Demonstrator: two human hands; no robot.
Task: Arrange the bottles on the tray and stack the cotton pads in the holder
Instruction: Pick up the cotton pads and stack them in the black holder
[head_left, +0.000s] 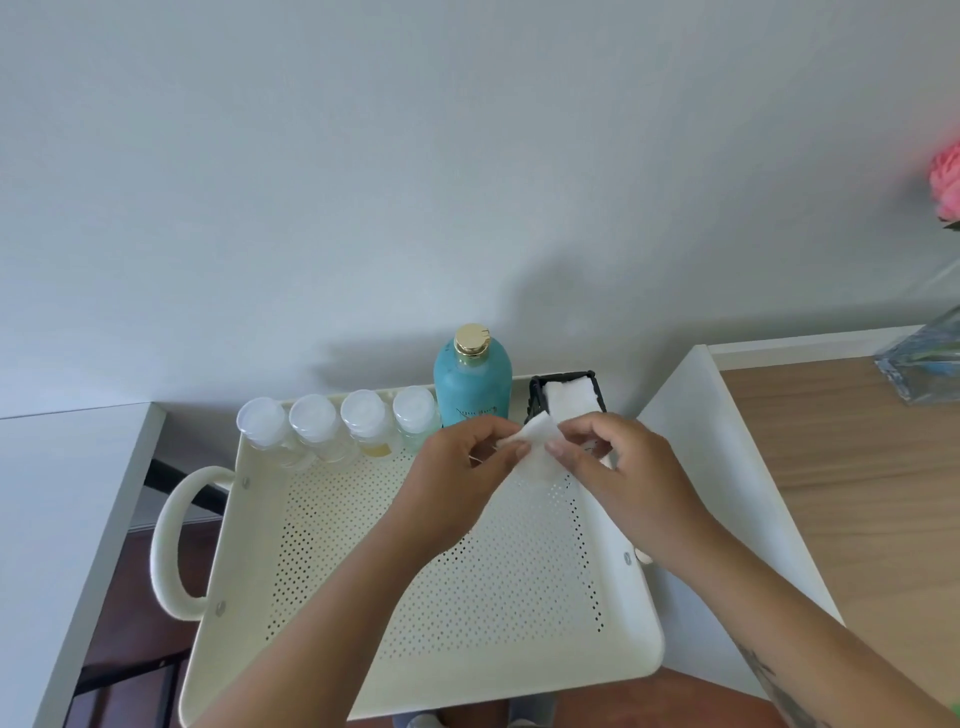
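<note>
A cream perforated tray (467, 582) with loop handles lies below me. Along its far edge stand several small clear bottles (317, 431) with white caps, and a tall teal bottle (471, 384) with a gold cap. To the right of the teal bottle is a black holder (535, 397) with white cotton pads (569, 397) stacked inside. My left hand (457, 483) and my right hand (618, 467) meet above the tray's far right part, both pinching one white cotton pad (535, 449) just in front of the holder.
A white surface (62, 509) lies to the left and a wooden tabletop (852, 467) with a white edge to the right. A glass vase (924, 364) holding a pink flower (945, 182) stands at the far right. A plain wall is behind.
</note>
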